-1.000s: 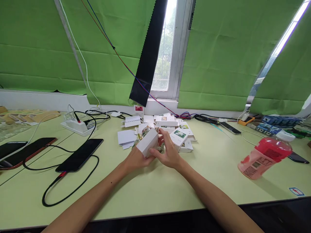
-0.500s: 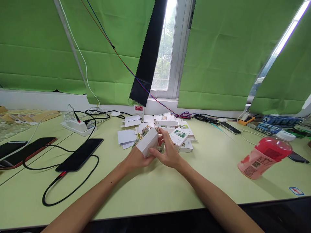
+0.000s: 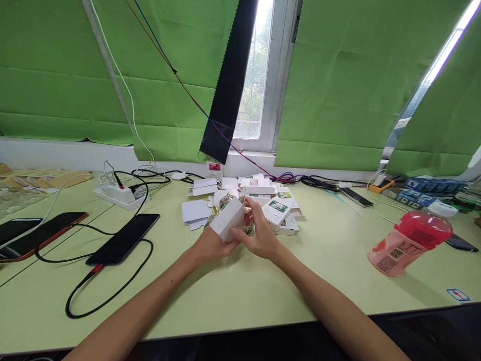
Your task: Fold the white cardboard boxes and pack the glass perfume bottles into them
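A small white cardboard box (image 3: 229, 219) is tilted between my two hands above the table. My left hand (image 3: 212, 244) is closed around its lower left side, with most of the fingers hidden behind it. My right hand (image 3: 262, 231) grips the box's right end, thumb on the near face and fingers curled at the top edge. Just behind the box lie shiny glass-like pieces with gold parts (image 3: 225, 201), mostly covered by it. To the right is a pile of white boxes with flower pictures (image 3: 277, 210). Folded white cartons (image 3: 196, 213) lie to the left.
A phone (image 3: 124, 239) on a black cable lies at the left, near a white power strip (image 3: 120, 194). On the right stands a bottle of pink drink (image 3: 411, 240). Another phone (image 3: 355, 197) and cable bundles (image 3: 319, 184) lie along the back.
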Tool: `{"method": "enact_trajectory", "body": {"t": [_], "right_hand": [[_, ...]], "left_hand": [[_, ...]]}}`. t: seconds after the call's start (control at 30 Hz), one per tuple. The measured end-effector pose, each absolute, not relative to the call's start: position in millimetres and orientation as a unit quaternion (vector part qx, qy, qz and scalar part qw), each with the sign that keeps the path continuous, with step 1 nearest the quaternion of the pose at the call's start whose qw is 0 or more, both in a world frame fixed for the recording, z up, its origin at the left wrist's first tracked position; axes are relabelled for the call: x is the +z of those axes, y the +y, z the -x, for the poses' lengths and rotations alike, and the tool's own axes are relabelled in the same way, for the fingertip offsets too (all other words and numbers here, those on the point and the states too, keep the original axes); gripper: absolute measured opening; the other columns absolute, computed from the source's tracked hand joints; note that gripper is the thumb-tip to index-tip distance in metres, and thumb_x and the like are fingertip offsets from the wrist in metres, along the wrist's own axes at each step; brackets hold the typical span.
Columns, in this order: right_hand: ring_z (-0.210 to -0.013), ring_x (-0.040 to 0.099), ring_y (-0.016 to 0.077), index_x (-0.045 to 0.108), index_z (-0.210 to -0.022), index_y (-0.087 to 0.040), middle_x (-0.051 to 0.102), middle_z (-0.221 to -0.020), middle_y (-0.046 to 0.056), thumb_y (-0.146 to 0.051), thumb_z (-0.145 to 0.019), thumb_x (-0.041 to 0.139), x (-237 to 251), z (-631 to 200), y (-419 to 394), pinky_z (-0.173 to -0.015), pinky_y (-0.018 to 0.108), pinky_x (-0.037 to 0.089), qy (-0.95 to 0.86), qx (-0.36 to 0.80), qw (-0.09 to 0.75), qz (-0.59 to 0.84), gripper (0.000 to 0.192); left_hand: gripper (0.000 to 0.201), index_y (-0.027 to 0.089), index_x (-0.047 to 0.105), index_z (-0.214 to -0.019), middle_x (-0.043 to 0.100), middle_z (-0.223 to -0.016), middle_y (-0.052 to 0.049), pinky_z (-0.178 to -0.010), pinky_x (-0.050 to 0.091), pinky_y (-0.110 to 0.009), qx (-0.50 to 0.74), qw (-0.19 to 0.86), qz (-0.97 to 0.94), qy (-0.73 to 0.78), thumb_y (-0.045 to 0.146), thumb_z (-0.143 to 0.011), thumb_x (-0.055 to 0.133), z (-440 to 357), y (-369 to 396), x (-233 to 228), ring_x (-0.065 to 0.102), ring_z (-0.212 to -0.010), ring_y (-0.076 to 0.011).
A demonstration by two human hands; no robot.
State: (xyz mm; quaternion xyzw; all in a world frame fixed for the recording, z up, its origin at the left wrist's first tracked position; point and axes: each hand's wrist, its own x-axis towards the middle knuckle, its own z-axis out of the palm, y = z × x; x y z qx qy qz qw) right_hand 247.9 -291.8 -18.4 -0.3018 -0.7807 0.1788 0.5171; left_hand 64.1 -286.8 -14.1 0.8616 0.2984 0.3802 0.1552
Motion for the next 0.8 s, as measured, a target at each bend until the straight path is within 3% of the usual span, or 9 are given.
{"method": "enact_trajectory", "body": {"t": [0.37,0.8], "right_hand": [[-0.091,0.056,0.0218,0.034,-0.153,-0.023,0.057,-0.127,0.013,-0.047,-0.094,0.069,-16.6,-247.7,-293.3,-0.079,0.041,0.058,-0.779,0.193,0.511,0.309,0.073],[-0.091,0.056,0.0209,0.034,-0.152,-0.024,0.056,-0.130,0.013,-0.046,-0.093,0.070,-18.6,-247.3,-291.8,-0.080,0.040,0.057,-0.779,0.196,0.509,0.309,0.073]], "left_hand": [[0.042,0.027,0.059,-0.135,0.071,-0.127,-0.010,-0.097,0.059,-0.046,0.365,0.143,-0.869,0.302,0.028,-0.094,0.056,-62.7,-286.0,-17.2,0.069,-0.113,-0.0290],[0.020,0.022,0.061,-0.107,0.073,-0.101,-0.006,-0.080,0.060,-0.040,0.376,0.136,-0.852,0.337,0.021,-0.089,0.053,-59.0,-283.2,-26.1,0.068,-0.088,-0.0234]]}}
